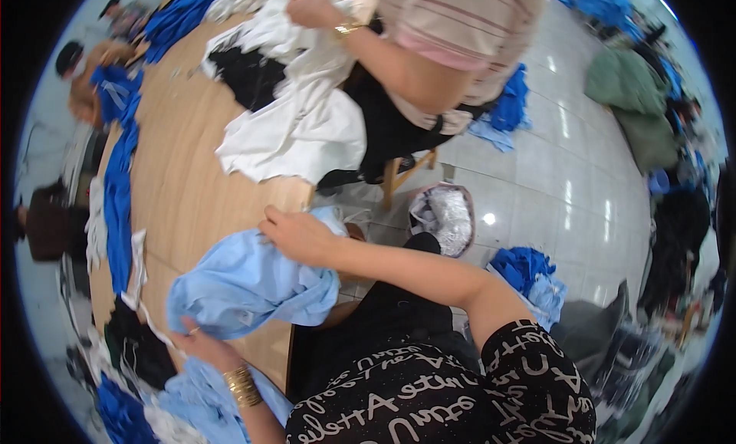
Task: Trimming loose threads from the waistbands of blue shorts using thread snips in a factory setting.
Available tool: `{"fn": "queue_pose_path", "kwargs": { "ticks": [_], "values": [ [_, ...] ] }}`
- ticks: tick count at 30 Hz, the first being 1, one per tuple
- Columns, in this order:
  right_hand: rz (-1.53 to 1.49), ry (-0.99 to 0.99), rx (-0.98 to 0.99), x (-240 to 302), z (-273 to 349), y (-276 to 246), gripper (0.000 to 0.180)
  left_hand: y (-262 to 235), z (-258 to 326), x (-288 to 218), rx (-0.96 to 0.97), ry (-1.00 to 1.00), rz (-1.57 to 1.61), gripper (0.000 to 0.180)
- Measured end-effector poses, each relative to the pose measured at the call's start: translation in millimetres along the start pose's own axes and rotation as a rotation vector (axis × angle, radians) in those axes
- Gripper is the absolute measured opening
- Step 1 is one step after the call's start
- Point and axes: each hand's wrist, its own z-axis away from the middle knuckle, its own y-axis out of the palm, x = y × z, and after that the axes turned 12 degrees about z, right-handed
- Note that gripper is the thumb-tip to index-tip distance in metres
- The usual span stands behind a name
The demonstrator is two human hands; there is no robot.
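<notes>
Light-blue garment (253,287) lies bunched at the near edge of the wooden table (184,183). Right hand (299,233) rests on its far side, fingers apparently curled into the cloth. Left hand (203,344) grips its near-left hem, fingers pressed together. Farther off, a co-worker's hand (310,7) handles white fabric (299,129).

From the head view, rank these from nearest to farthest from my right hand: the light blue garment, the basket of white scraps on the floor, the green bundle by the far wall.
1. light blue garment: under the right hand, on the wooden table.
2. basket of white scraps: floor, to the right.
3. green bundle: far upper right.
</notes>
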Motion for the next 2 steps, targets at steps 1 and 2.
{"fn": "queue_pose_path", "kwargs": {
  "ticks": [1,2],
  "values": [
    [0.095,-0.058,0.034,-6,-6,18,0.010,-12,13,32,0.072,0.018,-0.203,0.058],
    [0.069,-0.049,0.113,-1,-14,37,0.015,-32,28,72,0.127,0.027,-0.414,0.065]
  ]
}}
